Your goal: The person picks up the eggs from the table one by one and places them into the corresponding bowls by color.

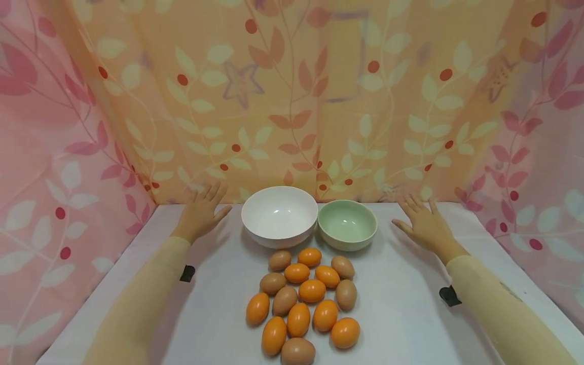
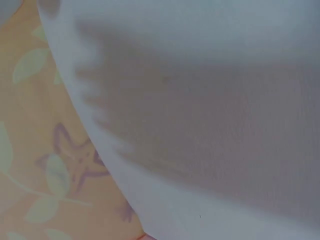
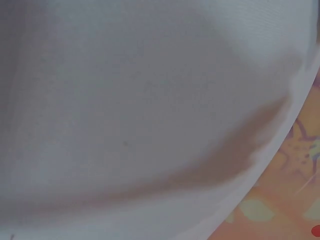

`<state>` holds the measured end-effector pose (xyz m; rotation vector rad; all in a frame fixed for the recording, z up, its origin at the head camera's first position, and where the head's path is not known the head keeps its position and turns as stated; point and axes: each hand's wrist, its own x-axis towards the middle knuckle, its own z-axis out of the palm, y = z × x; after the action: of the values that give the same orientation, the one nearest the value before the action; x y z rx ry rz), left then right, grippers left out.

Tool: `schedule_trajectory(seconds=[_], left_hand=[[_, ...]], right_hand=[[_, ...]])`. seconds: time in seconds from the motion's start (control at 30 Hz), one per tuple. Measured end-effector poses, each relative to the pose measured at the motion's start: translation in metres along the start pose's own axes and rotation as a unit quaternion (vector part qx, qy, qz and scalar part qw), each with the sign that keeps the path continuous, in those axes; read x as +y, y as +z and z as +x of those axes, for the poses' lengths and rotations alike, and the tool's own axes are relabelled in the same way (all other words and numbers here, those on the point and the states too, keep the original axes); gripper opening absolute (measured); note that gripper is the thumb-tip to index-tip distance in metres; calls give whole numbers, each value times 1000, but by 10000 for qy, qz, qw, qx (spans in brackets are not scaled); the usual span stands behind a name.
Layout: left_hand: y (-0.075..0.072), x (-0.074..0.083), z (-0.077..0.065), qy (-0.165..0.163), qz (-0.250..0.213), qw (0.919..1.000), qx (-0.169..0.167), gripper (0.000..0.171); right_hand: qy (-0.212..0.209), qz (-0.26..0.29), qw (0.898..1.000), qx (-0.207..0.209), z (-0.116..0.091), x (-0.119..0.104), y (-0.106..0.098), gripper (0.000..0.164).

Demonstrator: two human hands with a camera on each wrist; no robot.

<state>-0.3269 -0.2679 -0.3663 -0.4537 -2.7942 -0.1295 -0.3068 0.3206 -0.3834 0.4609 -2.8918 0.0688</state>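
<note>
In the head view my left hand (image 1: pixel 199 214) is held with straight, spread fingers to the left of a large white bowl (image 1: pixel 276 215). My right hand (image 1: pixel 425 226), fingers also straight and apart, is to the right of a smaller pale green bowl (image 1: pixel 349 230). Neither hand holds or touches anything that I can see. The two bowls stand side by side, and no contents show in them. In front of them lies a loose group of several orange eggs (image 1: pixel 312 291) and several brown eggs (image 1: pixel 346 295). Both wrist views mostly show hand shadows on the cloth.
A white cloth covers the table (image 1: pixel 392 324). Its far edge meets a yellow-orange patterned curtain (image 1: pixel 292 101). Pink patterned curtains hang at the left (image 1: pixel 41 167) and right (image 1: pixel 538 167). Each sleeve has a small black piece at the wrist.
</note>
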Motion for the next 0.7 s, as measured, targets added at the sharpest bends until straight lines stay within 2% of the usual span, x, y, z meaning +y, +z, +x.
schedule_trajectory(seconds=[0.37, 0.7], left_hand=[[-2, 5, -1, -43, -200, 9998, 70, 71], [-6, 13, -6, -69, -194, 9995, -229, 74]], right_hand=[[-284, 148, 9990, 301, -2, -5, 7, 76], [-406, 145, 9986, 302, -10, -12, 6, 73]])
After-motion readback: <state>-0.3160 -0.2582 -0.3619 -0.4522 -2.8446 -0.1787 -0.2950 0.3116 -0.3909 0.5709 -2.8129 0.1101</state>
